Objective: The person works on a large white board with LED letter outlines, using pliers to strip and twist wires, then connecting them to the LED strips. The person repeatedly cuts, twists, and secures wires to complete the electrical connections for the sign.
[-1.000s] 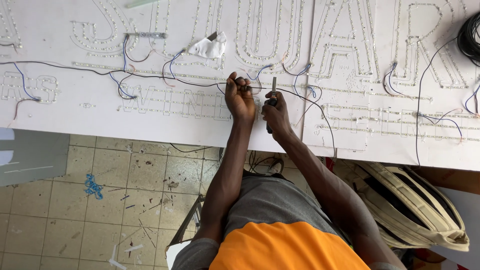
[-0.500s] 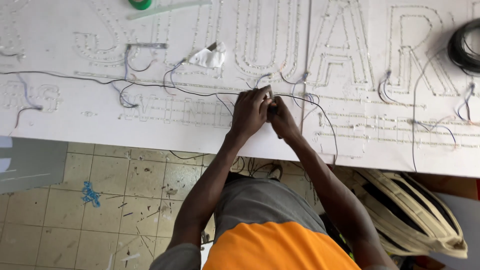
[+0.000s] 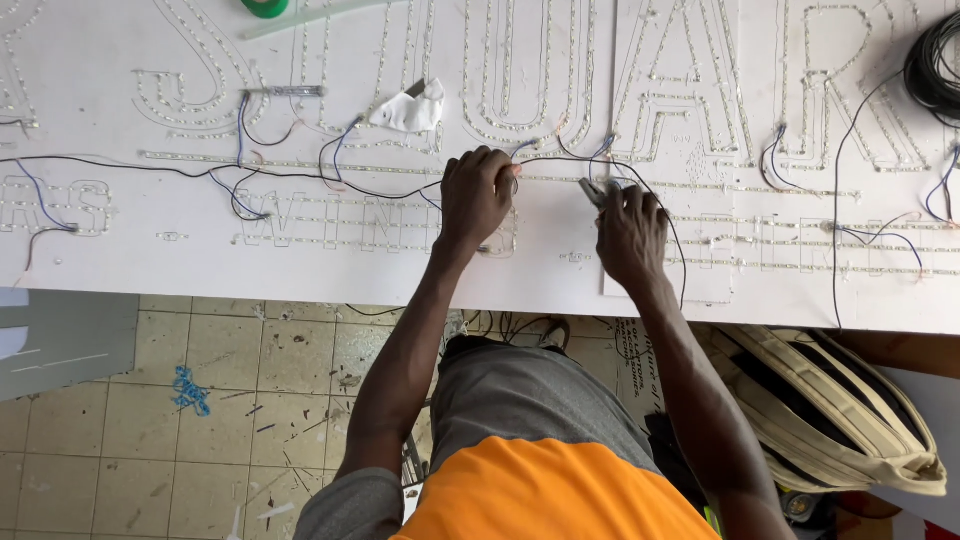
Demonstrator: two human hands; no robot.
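We look down on a white sign panel [image 3: 300, 270] that fills the upper half of the view and serves as our table, its face covered with large letter outlines made of rows of small white light modules. Thin black and blue wires loop across it, a crumpled white cloth [image 3: 412, 107] lies near the top, a green tape roll [image 3: 264, 6] sits at the upper edge, and a coil of black cable [image 3: 938, 62] rests at the far right corner. Below the panel's near edge we see a worn tiled floor [image 3: 250, 400] strewn with scraps, and a striped woven bag [image 3: 840, 410] to the right.

Our left hand [image 3: 478, 195] is curled into a loose fist, pressing down on the panel where a black wire [image 3: 330, 178] passes; that wire runs mostly left to right along the panel's long side, reaching both hands. Our right hand [image 3: 630, 232] is closed around a small metal tool [image 3: 594, 190] whose tip points up and to the left, toward the left hand, its long axis lying diagonal. The two hands are near each other but apart.
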